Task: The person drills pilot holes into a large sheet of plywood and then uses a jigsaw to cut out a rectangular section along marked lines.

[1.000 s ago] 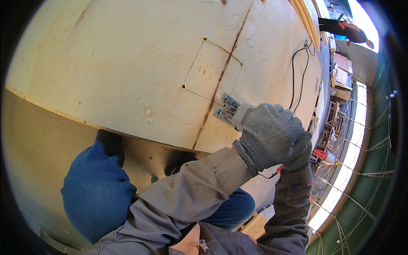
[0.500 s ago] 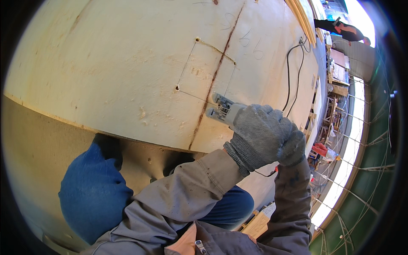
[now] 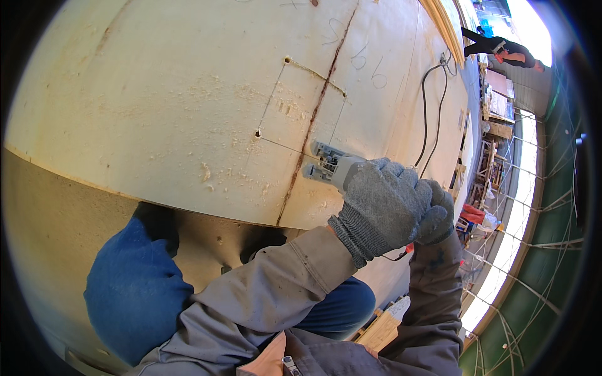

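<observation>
A grey jigsaw (image 3: 335, 167) lies with its forked base plate flat on a pale wooden panel (image 3: 207, 113). My left hand (image 3: 384, 203), in a grey knit glove, is wrapped over the jigsaw's body. Just behind it, my gloved right hand (image 3: 439, 213) is closed around the tool's rear, partly hidden by the left. In front of the base plate a pencilled rectangle (image 3: 268, 100) straddles a dark brown seam (image 3: 313, 113). Small holes sit at three of its corners, and a rough cut (image 3: 307, 72) runs along its far side. The blade is hidden.
A black power cord (image 3: 425, 106) loops across the panel at the right. Sawdust (image 3: 288, 108) is scattered over the surface. My bent knee (image 3: 135, 288) is by the panel's near edge. Another person (image 3: 511, 53) stands far off at the upper right, past stacked timber (image 3: 498, 130).
Both hands and the jigsaw stay almost in place. The view has shifted slightly, and my right hand shows a little more beside the left. The distant person has changed posture.
</observation>
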A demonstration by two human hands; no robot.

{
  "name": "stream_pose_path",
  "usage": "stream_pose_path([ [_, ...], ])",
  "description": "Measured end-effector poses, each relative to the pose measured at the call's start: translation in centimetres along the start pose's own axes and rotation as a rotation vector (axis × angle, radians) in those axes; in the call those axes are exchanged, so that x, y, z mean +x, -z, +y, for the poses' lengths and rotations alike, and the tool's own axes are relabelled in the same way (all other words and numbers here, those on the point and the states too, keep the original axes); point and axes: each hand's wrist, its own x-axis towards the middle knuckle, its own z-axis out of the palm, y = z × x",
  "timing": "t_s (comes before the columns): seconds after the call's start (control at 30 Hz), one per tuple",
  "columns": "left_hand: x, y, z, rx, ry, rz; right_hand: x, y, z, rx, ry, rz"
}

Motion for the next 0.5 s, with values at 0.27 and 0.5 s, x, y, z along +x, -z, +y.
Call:
stream_pose_path([
  [0.27,0.5,1.0,0.4,0.101,0.072,-0.124,2.4,1.0,-3.4,0.124,-0.033,-0.197],
  [0.5,0.4,0.0,0.1,0.095,0.001,0.038,3.0,2.0,-3.3,0.387,-0.162,-0.382],
])
